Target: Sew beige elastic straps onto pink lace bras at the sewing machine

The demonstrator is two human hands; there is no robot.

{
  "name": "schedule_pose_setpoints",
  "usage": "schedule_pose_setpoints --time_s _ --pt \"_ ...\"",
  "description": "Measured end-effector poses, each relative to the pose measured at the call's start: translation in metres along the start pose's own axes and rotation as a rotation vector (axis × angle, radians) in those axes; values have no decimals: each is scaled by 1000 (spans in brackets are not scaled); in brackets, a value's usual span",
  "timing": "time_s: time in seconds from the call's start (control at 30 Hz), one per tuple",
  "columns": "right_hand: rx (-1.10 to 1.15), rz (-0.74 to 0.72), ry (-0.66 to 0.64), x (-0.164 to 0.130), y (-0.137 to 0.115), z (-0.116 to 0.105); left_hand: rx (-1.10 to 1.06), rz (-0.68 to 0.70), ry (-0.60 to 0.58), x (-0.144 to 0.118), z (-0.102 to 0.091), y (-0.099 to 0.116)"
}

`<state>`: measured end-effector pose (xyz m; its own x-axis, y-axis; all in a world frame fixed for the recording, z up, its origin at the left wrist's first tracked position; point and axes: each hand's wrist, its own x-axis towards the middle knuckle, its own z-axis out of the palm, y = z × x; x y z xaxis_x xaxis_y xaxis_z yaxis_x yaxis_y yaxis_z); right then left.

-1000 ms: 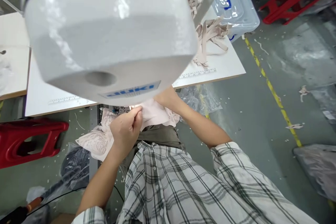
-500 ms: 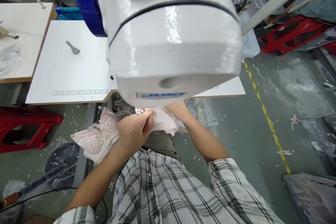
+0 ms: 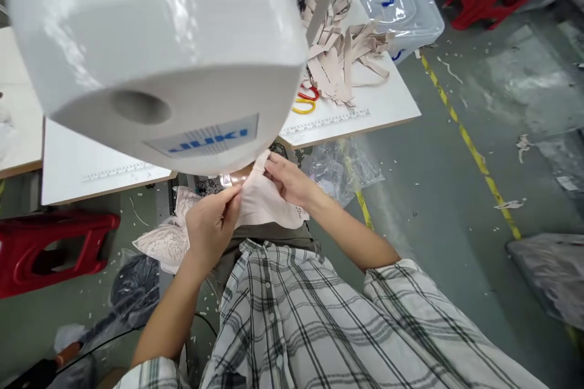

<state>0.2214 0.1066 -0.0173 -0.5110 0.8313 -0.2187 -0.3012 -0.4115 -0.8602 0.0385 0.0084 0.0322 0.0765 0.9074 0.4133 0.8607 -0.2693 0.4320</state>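
Left hand (image 3: 212, 220) pinching the pale-pink lace bra (image 3: 264, 203), right hand (image 3: 292, 181) gripping its top edge. I see the bra just below the JUKI sewing machine head (image 3: 164, 48) in view (scissors (image 3: 309, 101) to its right).

On my feed I make out a white shirt (image 3: 319, 310) checked in dark green and grey, with small pale buttons (image 3: 272, 316) down its front. I see the right sleeve (image 3: 399, 285) end near the elbow, drab brownish trousers (image 3: 230, 258), and a bare left hand (image 3: 210, 225) and right hand (image 3: 292, 181).
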Motion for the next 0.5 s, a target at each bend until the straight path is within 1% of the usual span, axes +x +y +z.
schedule_pose_setpoints --time_s 0.03,0.07,0.1,0.17,0.23,0.3,0.33,0.37,0.47,0.5 --pt "28 14 2 -11 5 -2 11 43 -33 -4 -1 -2" --pt "10 -17 16 -24 9 -3 26 87 -57 -8 -2 -4" --pt "-50 -89 33 -36 13 -4 36 126 -71 -13 -2 -4" --pt "-260 -311 36 -59 18 -2 30 170 -106 -22 1 1" --pt "-497 -520 -41 -80 20 2 -3 199 -184 -28 8 9" --pt "-642 -622 -129 -95 21 7 -30 246 -258 -32 16 17" --pt "-691 -646 -154 -102 22 9 -31 269 -262 -34 19 20" --pt "-735 -670 -158 -107 23 9 -25 288 -240 -35 21 21" --pt "-875 -754 -117 -117 25 5 36 322 -130 -37 21 20" --pt "-908 -761 -112 -118 26 2 51 330 -108 -38 20 19"
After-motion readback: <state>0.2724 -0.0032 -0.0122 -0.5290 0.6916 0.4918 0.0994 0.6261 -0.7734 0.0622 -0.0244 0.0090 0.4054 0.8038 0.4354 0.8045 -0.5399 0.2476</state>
